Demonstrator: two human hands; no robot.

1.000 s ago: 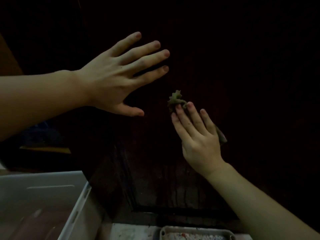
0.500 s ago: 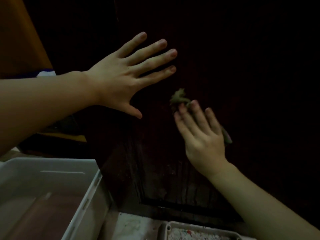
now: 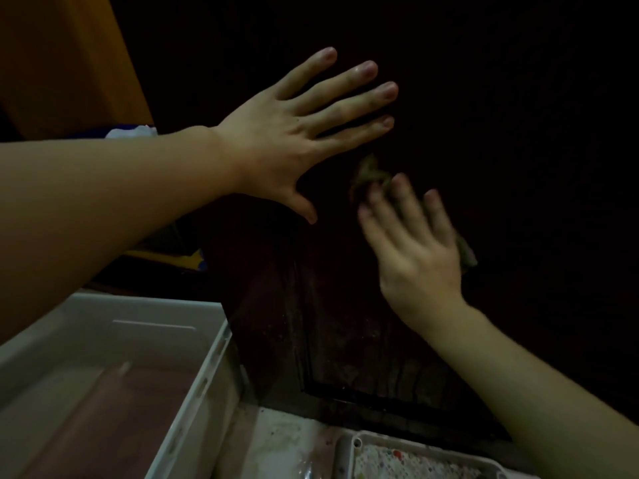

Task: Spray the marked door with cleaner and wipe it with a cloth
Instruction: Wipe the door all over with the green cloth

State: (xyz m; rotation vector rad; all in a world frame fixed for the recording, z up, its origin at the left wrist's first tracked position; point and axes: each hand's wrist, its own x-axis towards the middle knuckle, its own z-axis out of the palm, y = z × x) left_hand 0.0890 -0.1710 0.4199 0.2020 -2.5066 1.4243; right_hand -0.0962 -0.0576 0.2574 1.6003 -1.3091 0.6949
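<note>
A dark wooden door (image 3: 345, 323) fills the middle and right of the view, with wet streaks running down its lower panel. My left hand (image 3: 297, 133) lies flat against the door with fingers spread. Lower and to the right, my right hand (image 3: 415, 247) presses a small greenish cloth (image 3: 368, 172) against the door with straight fingers. The cloth sticks out above the fingertips and again at the hand's right side. The scene is dim. No spray bottle is in view.
A white plastic bin (image 3: 193, 385) stands at the lower left, next to the door's base. A white tray (image 3: 422, 454) with coloured specks sits at the bottom. An orange wall (image 3: 69, 57) is at the upper left.
The view has shifted, so more of the orange wall and the bin shows. My right hand with the cloth looks blurred, moving on the door. My left hand stays flat on the door.
</note>
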